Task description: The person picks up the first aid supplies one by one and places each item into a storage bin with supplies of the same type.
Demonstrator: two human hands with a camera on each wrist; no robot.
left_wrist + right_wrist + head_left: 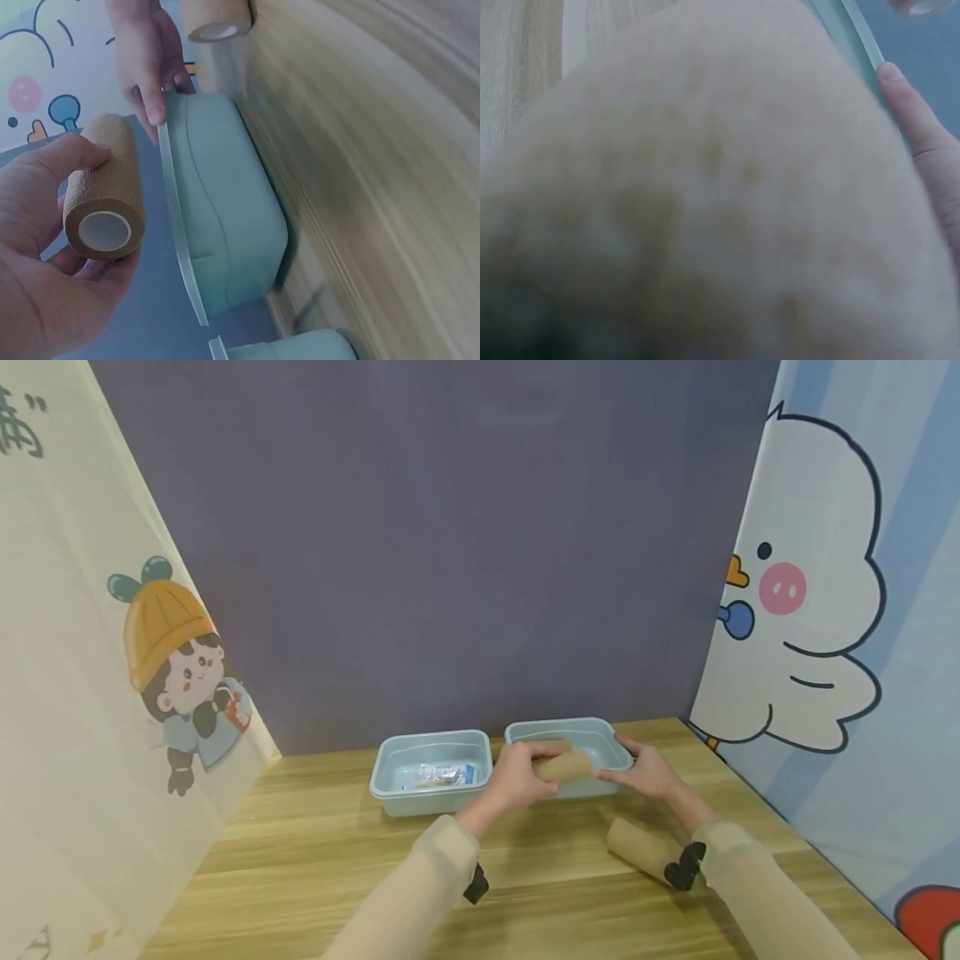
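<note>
My left hand (517,777) holds a tan bandage roll (564,767) with a white core, thumb on one side and fingers round the other. The roll (105,191) is above the near rim of the right pale-blue bin (573,789). At that bin's right end, my right hand (647,770) pinches the rim between thumb and fingers. Behind the held roll, a second tan piece (551,746) shows partly; my hand hides the rest. Another tan roll (637,845) lies on the table below my right wrist. A blurred pale surface covers most of the right wrist view.
A second pale-blue bin (431,805) stands to the left, with a clear printed packet (446,775) inside. Both bins are at the back of the wood-grain table (322,860), before a dark grey panel (450,568). Cartoon-printed side panels flank the table.
</note>
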